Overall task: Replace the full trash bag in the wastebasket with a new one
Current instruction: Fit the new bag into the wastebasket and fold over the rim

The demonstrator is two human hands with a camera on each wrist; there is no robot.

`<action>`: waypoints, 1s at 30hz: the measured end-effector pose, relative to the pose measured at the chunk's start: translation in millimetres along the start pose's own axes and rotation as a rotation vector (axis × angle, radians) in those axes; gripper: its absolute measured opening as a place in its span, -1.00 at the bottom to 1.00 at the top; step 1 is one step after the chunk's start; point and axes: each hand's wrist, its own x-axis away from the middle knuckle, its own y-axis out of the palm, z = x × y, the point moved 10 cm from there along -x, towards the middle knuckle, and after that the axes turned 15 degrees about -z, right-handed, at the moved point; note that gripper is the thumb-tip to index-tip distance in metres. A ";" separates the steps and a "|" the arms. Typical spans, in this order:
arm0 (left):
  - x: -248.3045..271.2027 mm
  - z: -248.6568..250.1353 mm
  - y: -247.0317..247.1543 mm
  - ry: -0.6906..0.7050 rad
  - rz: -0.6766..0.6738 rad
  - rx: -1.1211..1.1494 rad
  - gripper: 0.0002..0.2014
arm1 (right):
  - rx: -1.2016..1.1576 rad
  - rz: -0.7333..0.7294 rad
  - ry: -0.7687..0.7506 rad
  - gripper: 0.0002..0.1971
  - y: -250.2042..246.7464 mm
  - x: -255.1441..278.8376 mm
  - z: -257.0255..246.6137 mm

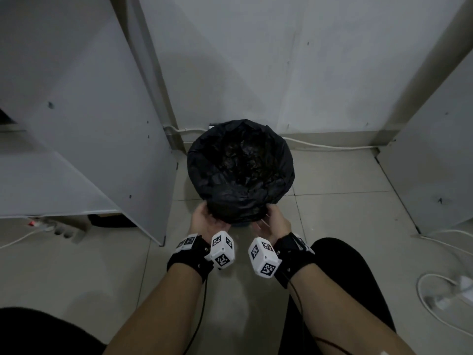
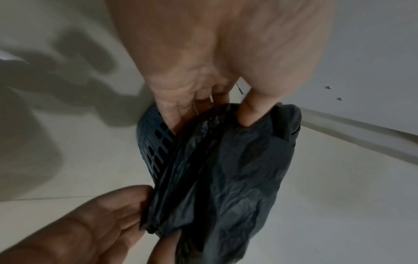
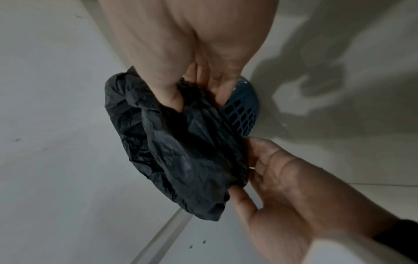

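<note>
Black bag (image 1: 240, 165) draped over the rim of a blue slotted basket (image 2: 156, 141), standing on the tiled floor (image 1: 345, 213) against the wall (image 1: 256, 60), at 12 o'clock from the knees. Left hand (image 1: 204, 219) at the bag's 7 o'clock edge, thumb on the outer film and fingers tucked under the folded hem, pinching it; right hand (image 1: 275, 221) at 5 o'clock, pinching the same hem likewise. Thin, soft, crinkled film, probably slick and easy to tear if pulled at one spot. Contents dark and unreadable from above, so weight cannot be judged; likely light, given how loosely the film sags. Best hold judged to be the gathered hem, bunched in both grips, not a single layer. Basket looks light and may lift with the bag unless steadied.
</note>
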 end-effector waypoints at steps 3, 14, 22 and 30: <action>-4.0 -4.4 2.5 -0.045 -0.017 -0.092 -0.80 | 0.056 -0.017 0.021 -0.82 4.1 -5.1 6.3; -27.0 -12.9 -20.0 -0.175 0.021 -0.272 -0.78 | -0.134 -0.046 0.071 -0.61 8.9 -11.6 8.2; -26.5 -10.9 2.4 -0.008 -0.060 0.003 -0.70 | -0.123 -0.031 -0.029 -0.96 7.9 -11.8 -1.5; -28.4 -12.9 3.7 -0.038 -0.134 -0.105 -0.74 | -0.146 -0.124 -0.025 -0.86 10.9 -15.0 2.2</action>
